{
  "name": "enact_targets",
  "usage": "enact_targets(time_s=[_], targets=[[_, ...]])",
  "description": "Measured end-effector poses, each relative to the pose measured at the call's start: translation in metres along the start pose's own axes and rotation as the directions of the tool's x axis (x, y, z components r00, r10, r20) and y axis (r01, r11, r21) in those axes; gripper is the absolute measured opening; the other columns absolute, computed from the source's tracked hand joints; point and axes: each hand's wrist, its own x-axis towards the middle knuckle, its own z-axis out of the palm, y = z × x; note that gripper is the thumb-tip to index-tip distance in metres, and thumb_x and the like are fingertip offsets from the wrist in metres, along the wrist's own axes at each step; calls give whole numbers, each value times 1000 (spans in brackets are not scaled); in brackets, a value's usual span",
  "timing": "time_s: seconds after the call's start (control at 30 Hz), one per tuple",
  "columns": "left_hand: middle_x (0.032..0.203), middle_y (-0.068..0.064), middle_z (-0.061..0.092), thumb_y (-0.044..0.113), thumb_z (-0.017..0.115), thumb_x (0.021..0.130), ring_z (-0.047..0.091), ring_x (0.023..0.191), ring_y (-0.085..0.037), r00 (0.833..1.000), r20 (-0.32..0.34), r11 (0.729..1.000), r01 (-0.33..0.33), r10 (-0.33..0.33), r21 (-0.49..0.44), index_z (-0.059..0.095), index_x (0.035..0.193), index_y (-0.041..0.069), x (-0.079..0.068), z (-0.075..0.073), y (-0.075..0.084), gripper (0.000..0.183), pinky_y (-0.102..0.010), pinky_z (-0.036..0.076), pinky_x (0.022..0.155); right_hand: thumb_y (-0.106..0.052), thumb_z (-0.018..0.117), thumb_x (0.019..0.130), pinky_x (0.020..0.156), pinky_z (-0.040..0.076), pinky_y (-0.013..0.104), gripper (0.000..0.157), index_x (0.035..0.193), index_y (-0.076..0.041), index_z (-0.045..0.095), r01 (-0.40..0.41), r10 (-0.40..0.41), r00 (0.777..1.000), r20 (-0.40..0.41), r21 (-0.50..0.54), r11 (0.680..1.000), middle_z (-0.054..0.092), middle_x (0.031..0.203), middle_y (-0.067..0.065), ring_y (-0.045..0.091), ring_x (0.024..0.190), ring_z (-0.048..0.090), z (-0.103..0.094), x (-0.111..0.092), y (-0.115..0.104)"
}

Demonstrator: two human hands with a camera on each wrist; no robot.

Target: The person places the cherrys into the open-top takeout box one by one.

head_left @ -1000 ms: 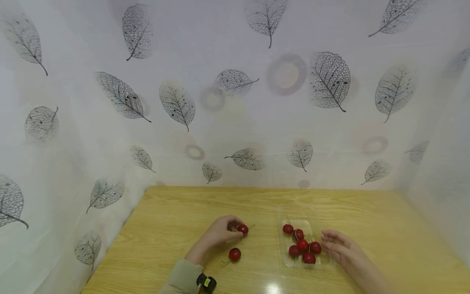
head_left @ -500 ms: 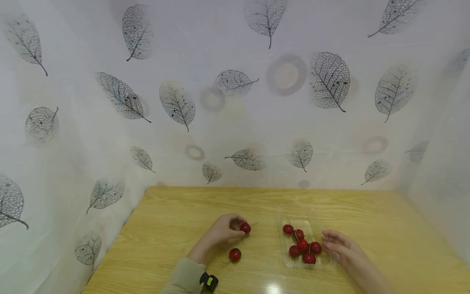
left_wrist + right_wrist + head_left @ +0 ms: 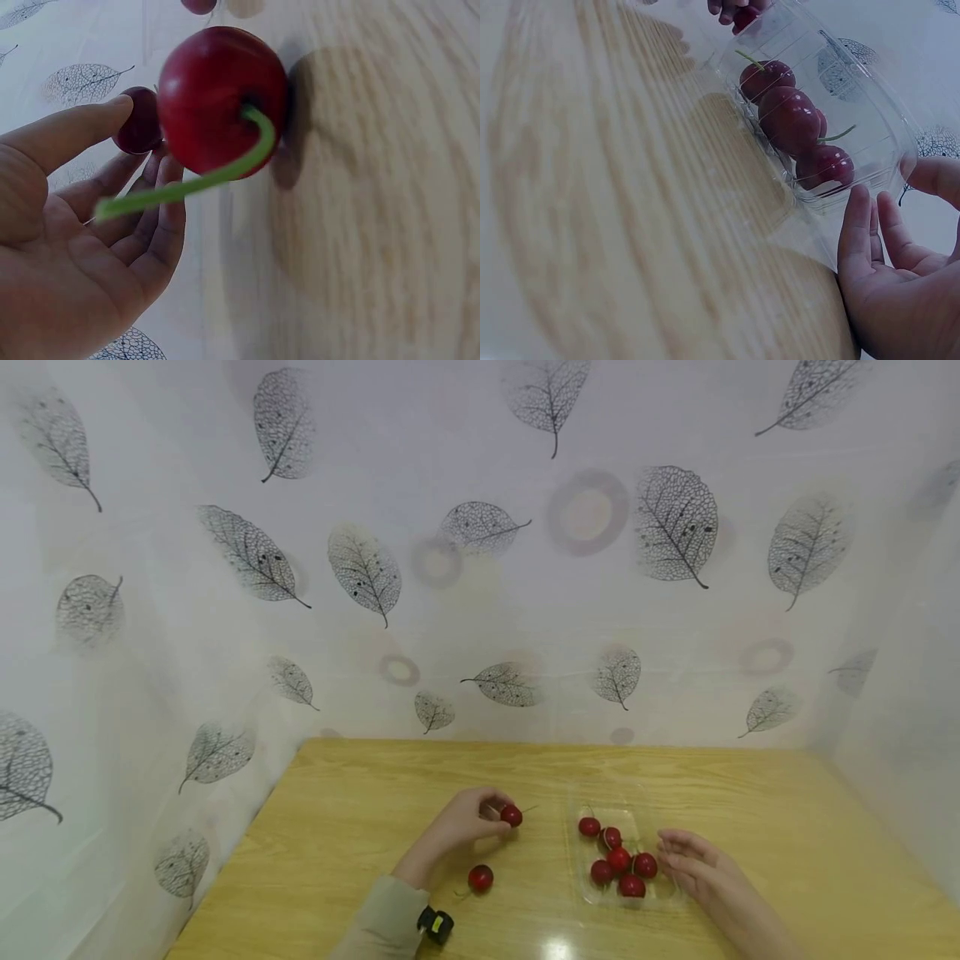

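Observation:
My left hand [image 3: 457,828] pinches a red cherry [image 3: 512,815] between thumb and fingertips, off to the left of the clear plastic container [image 3: 573,860]. The thin stem of this cherry points right. Another cherry [image 3: 481,878] lies on the table below that hand; in the left wrist view this cherry [image 3: 217,97] looms large, its green stem bent across the palm. Several cherries [image 3: 618,860] sit inside the container. Against the container's right side rests my right hand [image 3: 705,872]. In the right wrist view its fairly straight fingers [image 3: 859,217] touch the wall, with the thumb near the rim.
The light wooden table [image 3: 360,777] ends at the back against a pale curtain [image 3: 510,610] printed with leaves. Curtain also hangs at both sides. A black device [image 3: 436,925] is strapped at my left wrist beside the sleeve [image 3: 390,914].
My left hand has moved to the right and a little away from me, carrying the pinched cherry closer to the container. My right hand, the container and the loose cherry have stayed put.

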Motion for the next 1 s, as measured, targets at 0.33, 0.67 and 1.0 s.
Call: enact_targets(time_s=[0.33,0.67,1.0], targets=[[112,-9,75,11,81,91,69,97,-17,998,6,995,-59,59,78,73,122,6,7,-2,14,32,-31,59,87,-2,39,113,104,51,11,39,128,-29,62,58,-62,996,64,70,996,67,128,-18,-4,121,64,0,1,-1],[107,-8,77,14,82,91,69,92,-14,994,-7,990,-112,113,89,75,119,6,14,6,27,30,-23,56,78,-6,43,113,103,52,11,28,137,-16,53,-11,11,1000,8,-16,1000,64,128,-20,-8,120,63,-1,1,-2],[104,-10,77,11,81,91,69,88,-13,989,17,985,-150,149,86,75,116,4,23,24,45,27,-17,56,76,-5,43,112,103,51,10,30,140,-11,52,-12,11,1000,-19,-32,999,64,128,-19,-9,120,62,1,0,-1]])
